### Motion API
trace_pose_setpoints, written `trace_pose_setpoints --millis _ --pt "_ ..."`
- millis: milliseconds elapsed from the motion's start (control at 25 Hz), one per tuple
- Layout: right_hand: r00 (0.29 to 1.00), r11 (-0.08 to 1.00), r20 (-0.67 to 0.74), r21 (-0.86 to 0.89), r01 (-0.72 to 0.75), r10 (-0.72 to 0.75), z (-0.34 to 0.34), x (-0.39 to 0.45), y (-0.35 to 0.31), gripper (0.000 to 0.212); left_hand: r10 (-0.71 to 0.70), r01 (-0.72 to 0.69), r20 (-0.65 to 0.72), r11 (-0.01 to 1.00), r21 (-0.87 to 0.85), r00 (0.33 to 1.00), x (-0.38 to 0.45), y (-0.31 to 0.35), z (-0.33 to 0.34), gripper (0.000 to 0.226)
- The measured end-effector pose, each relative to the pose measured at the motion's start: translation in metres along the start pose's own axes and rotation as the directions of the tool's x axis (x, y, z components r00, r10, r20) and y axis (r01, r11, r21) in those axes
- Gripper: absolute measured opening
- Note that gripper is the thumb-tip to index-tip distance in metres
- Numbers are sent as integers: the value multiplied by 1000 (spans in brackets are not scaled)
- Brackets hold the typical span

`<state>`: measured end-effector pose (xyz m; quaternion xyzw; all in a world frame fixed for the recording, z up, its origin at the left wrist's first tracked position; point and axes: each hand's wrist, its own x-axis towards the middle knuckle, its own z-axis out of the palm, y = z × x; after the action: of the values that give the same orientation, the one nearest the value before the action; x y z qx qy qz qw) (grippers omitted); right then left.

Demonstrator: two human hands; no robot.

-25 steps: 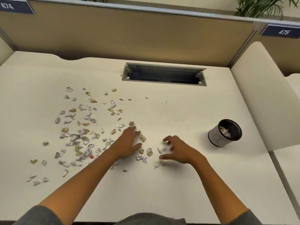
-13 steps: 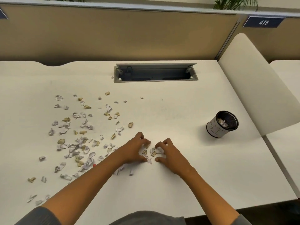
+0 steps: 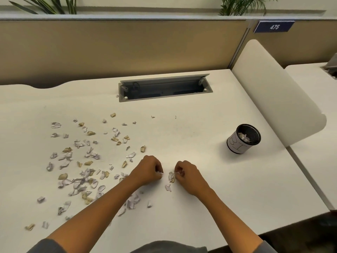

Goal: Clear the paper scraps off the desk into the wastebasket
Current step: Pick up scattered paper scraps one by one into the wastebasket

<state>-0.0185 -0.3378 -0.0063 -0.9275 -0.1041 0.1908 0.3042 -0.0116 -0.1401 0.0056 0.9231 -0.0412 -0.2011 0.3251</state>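
Small crumpled white and tan paper scraps (image 3: 80,172) lie on the white desk (image 3: 182,143), mostly left; light, soft. Left hand (image 3: 148,170) and right hand (image 3: 187,175) pinch scraps; black mesh wastebasket (image 3: 243,138) right

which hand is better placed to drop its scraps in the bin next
Right, probably. The right hand already pinches scraps and lies nearer the wastebasket, with bare desk between. The left hand also holds scraps but would have to cross over the right.
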Motion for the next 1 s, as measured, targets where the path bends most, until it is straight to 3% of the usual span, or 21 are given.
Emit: trace_pose_setpoints --millis 120,240,360,480,640,800,880,1000 --pt "999 998 -2 62 34 -34 -4 5 2 17 -66 61 -32 990 -130 997 -1 -5 -6 9" --pt "982 992 136 32 124 -127 -6 6 -1 22 -125 107 -81 975 -195 989 -4 -9 -14 12" --pt "942 973 274 -65 220 -195 -5 2 -2 48 -163 136 -105 965 -226 981 -5 -7 -23 12" --pt "911 938 309 -126 324 -273 -2 0 -1 32 -186 151 -121 956 -251 975 -5 -3 -26 17" --pt "902 925 314 -141 352 -295 -2 -1 1 12 -200 158 -134 949 -273 971 -1 9 -24 17" --pt "932 966 311 -116 231 -186 -18 2 7 6 -227 171 -119 916 -363 966 11 32 -20 10" --pt "958 996 273 27 79 -84 -37 3 18 7 -234 167 -107 887 -430 966 19 47 -17 9" --pt "974 946 207 287 -150 92 -82 7 37 8 -232 159 -79 840 -518 969 35 73 -11 8"
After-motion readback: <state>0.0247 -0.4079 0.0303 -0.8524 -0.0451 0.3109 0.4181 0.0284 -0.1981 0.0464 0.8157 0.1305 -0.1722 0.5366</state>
